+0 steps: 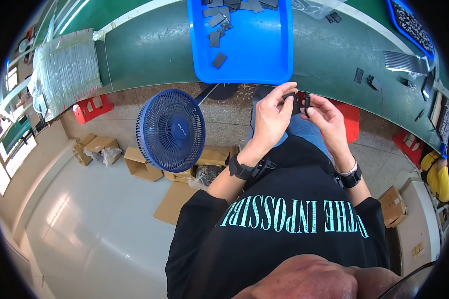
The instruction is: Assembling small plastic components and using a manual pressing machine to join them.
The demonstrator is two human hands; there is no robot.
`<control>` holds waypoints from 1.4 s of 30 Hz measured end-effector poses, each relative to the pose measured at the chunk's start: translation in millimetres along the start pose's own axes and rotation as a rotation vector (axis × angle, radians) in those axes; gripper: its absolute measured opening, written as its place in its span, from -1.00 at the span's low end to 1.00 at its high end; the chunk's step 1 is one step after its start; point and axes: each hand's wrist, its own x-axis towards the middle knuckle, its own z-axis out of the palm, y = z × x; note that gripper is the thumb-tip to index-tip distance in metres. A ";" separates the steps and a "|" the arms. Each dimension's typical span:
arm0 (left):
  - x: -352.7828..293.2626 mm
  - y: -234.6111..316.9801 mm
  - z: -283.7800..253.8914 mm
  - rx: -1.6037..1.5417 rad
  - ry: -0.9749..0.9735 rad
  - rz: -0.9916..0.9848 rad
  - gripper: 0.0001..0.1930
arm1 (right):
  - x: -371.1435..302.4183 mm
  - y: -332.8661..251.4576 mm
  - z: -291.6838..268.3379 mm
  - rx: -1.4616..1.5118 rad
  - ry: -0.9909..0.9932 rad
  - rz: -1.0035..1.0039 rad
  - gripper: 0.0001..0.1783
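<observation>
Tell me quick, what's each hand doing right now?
Left hand: closed, holding a black piece.
Right hand: closed, pinching another black piece between thumb and fingers.

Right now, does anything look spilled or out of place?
Pale bits litter the floor right of the fan, like spilled scraps. Some black pieces lie loose right of the bin, perhaps deliberately.

Tray (249, 75) blocks fwd, fan (170, 130) blocks L, w/ free gap btwn fan & hands (274, 117) (329, 122).
</observation>
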 end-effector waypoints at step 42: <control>124.2 -68.4 -56.7 0.311 0.211 0.087 -0.83 | 38.5 42.0 14.2 0.315 -0.146 0.461 -0.74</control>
